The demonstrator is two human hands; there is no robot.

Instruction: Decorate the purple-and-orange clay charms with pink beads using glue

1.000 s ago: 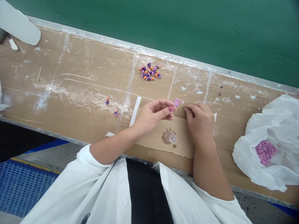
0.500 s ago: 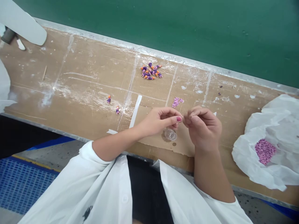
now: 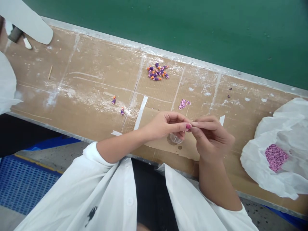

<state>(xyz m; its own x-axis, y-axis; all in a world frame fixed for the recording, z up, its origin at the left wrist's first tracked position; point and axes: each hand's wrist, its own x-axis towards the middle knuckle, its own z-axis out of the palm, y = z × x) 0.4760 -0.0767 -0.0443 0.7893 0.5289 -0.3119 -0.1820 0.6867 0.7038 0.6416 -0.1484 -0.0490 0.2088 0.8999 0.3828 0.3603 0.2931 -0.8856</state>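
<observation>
In white sheet [image 3: 257, 141], pink pieces [image 3: 276, 158]

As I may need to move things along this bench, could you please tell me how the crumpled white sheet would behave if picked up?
The white sheet looks thin and creased, so it would probably flop and feel light for its size. The pink-purple bits heaped on it look loose, so they might slide or spill if one edge rose.
</observation>
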